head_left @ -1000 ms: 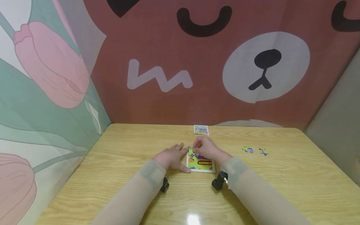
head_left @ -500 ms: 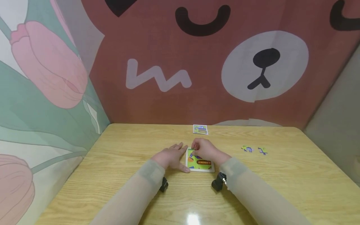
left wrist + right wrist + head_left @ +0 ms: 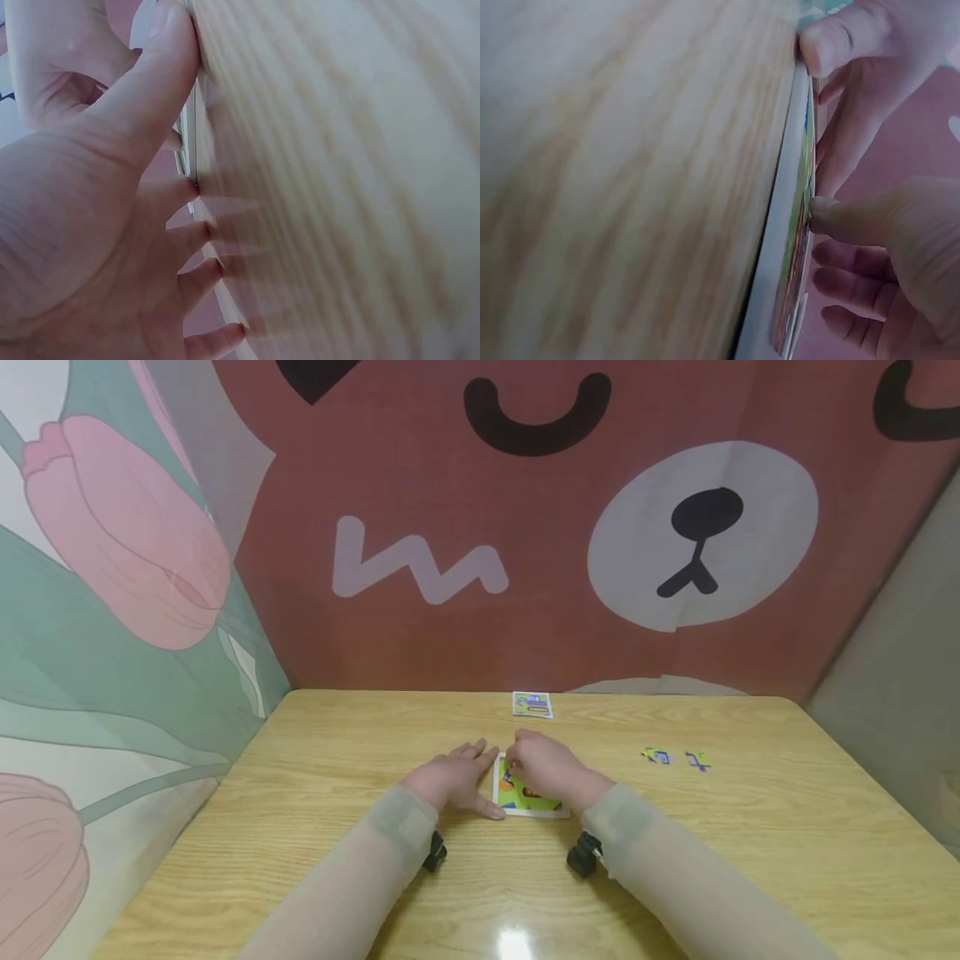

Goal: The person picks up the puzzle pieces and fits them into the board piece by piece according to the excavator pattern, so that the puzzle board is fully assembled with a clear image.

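While left hand (image 3: 452, 780), fingers spread, braces left edge of puzzle board (image 3: 528, 814), presumably against sliding, right hand (image 3: 551, 768) bends over board, thumb tip (image 3: 832, 216) touching surface; cannot tell whether fingers pinch piece. Board flat on worktop (image 3: 337, 768). Two loose pieces (image 3: 660, 757) at right, likely parked within reach; picture card (image 3: 532, 704) beyond board, probably for easy viewing.

The head view looks forward and down from above the forearms (image 3: 337, 877), well back, spanning most of the worktop (image 3: 315, 743) and the printed wall (image 3: 420, 643). Both wrist views, turned sideways, skim the worktop close up, sharing the left hand (image 3: 453, 781), right hand (image 3: 547, 768) and white-rimmed board (image 3: 513, 797).
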Tool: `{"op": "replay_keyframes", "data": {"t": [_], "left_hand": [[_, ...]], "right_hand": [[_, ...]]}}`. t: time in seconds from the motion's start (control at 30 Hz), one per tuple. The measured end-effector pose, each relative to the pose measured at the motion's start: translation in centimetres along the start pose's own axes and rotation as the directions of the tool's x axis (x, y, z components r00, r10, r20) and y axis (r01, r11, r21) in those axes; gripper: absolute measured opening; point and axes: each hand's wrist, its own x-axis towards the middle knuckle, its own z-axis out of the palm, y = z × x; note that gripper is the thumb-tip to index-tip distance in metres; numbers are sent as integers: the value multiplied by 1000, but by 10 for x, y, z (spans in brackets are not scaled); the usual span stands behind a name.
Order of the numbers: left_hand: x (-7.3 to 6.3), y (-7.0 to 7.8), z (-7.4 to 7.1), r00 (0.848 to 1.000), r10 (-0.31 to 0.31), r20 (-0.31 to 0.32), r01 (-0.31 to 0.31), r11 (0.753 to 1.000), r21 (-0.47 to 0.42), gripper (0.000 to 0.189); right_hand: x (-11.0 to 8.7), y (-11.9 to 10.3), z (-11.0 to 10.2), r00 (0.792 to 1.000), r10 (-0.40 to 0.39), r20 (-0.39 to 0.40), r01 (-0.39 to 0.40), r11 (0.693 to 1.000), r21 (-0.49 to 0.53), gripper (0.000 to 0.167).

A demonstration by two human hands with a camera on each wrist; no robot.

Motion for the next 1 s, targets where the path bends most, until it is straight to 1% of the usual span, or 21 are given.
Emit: {"op": "replay_keyframes", "data": {"t": [0.1,0.3,0.43,0.57,0.7,0.77,0.83,0.93,1.0], "left_hand": [[-1,0,-1,1000,1,3,-1,1000,7,107],[-2,1,-2,1000,6,6,-6,1000,7,108],[-1,1,-1,1000,10,2,-10,1000,17,111],[0,2,0,1000,7,-5,-7,1000,25,111],[0,2,0,1000,-2,-4,2,1000,16,110],[-1,3,0,1000,-5,-2,5,1000,9,110],[-2,3,0,1000,-4,-3,5,1000,7,109],[-3,3,0,1000,-1,-5,1,1000,6,110],[-3,2,0,1000,0,-6,0,1000,8,110]], "right_hand": [[-2,-1,-1,1000,15,10,-15,1000,-12,14],[-5,4,-4,997,70,25,-71,996,44,22],[-8,9,-9,995,91,35,-95,986,135,25],[-12,22,-19,990,137,16,-137,964,230,26],[-19,49,-33,986,163,-34,-147,947,286,25],[-24,68,-43,982,171,-81,-142,950,279,24],[-32,89,-52,973,201,-109,-165,946,278,24],[-46,120,-65,960,259,-108,-224,938,264,25],[-56,138,-70,950,303,-71,-273,923,272,28]]}}
